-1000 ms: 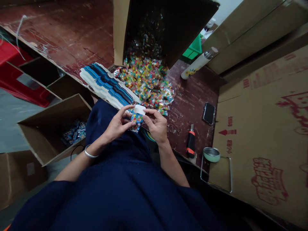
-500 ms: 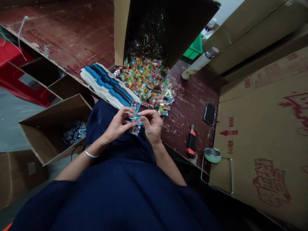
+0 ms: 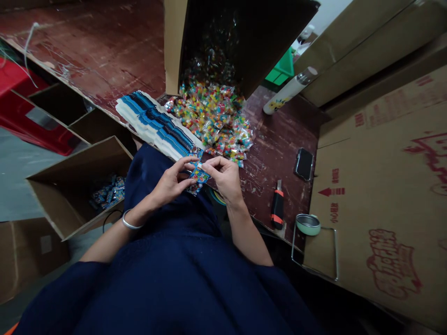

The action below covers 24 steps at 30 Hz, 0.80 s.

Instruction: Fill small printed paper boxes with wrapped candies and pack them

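My left hand point(image 3: 169, 184) grips a small blue printed card box point(image 3: 199, 175) between thumb and fingers, above my lap at the table's edge. At the box's right side, my right hand point(image 3: 227, 180) pinches a pale flap or edge of it between thumb and forefinger. Part of the box is hidden behind the fingers. Just beyond my hands, a long fanned row of flat blue-and-white cartons point(image 3: 157, 122) lies along the table edge. Beside the row is a heap of clear packets of colourful candies point(image 3: 213, 118), spilling out of a tipped carton point(image 3: 172, 51).
An open cardboard box point(image 3: 57, 186) at lower left holds several blue packs point(image 3: 110, 191). To the right lie a utility knife point(image 3: 278, 204) and a phone point(image 3: 303, 164). A white bottle point(image 3: 286, 95), a small green cup point(image 3: 308, 226) and large cartons point(image 3: 380, 195) stand farther right.
My right hand has shifted slightly right and turned, its fingers now at the box's edge with a pale flap showing. My left hand has barely moved.
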Motion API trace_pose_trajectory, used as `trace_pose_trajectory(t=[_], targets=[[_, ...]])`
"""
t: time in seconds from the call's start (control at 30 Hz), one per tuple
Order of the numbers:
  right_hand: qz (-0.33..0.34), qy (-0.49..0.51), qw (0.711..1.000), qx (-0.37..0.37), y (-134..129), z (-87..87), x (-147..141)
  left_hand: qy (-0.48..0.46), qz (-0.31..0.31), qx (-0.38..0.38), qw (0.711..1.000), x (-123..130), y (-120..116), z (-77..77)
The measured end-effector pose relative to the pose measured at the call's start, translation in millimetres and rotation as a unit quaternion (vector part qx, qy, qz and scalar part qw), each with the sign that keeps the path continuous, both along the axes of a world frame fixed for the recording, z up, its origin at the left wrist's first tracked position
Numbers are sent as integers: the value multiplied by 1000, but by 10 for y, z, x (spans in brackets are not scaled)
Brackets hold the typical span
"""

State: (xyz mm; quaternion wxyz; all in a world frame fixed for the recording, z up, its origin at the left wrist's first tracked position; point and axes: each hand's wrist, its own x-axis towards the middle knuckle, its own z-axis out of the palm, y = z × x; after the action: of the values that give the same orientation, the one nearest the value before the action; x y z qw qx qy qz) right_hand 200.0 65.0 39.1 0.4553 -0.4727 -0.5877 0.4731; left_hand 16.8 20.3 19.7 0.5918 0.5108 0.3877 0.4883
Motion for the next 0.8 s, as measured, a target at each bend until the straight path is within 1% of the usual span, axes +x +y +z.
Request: trace_pose_trajectory(t=[0.13,0.2,0.27,0.3,0.33,0.37,0.4,0.43,0.47,0.5,0.53,0.57,0.6,0.63,0.7,0.73,0.77,0.8], targets=[[21,-13,999,45,-76,29,-8,6,15,-3,1000,29,12,-36],[46,-22,997,53,-91,10,18,28,23,9,999,-30,54,-25],[51,-33,997,51,-70,-53,59,92,25,34,995,-201,108,56],[39,-44,997,51,-47,-98,80,151,24,50,987,-329,129,129],[23,-64,996,53,-19,-151,97,230,30,71,970,-480,143,220],[9,-96,993,62,10,-207,107,329,47,94,938,-643,148,323],[5,-140,987,78,39,-264,109,441,67,97,890,-804,142,431],[13,-192,976,99,63,-318,101,546,74,78,831,-951,128,536],[29,-245,962,120,82,-369,85,620,82,50,778,-1073,110,627],[45,-293,945,139,96,-415,62,668,83,28,739,-1161,91,700],[57,-331,929,154,104,-456,35,693,86,13,715,-1212,77,748],[64,-357,917,165,108,-494,10,698,94,9,710,-1226,70,769],[65,-372,909,174,110,-526,-11,682,105,19,723,-1206,72,763],[64,-378,905,184,110,-552,-24,646,120,36,753,-1158,84,732],[62,-368,904,209,104,-583,-24,521,140,63,840,-999,130,604],[56,-355,905,227,97,-584,-12,439,135,63,886,-901,159,515],[44,-339,906,251,85,-575,4,356,119,47,926,-798,189,415],[25,-322,905,278,67,-556,21,277,95,21,956,-693,216,310]])
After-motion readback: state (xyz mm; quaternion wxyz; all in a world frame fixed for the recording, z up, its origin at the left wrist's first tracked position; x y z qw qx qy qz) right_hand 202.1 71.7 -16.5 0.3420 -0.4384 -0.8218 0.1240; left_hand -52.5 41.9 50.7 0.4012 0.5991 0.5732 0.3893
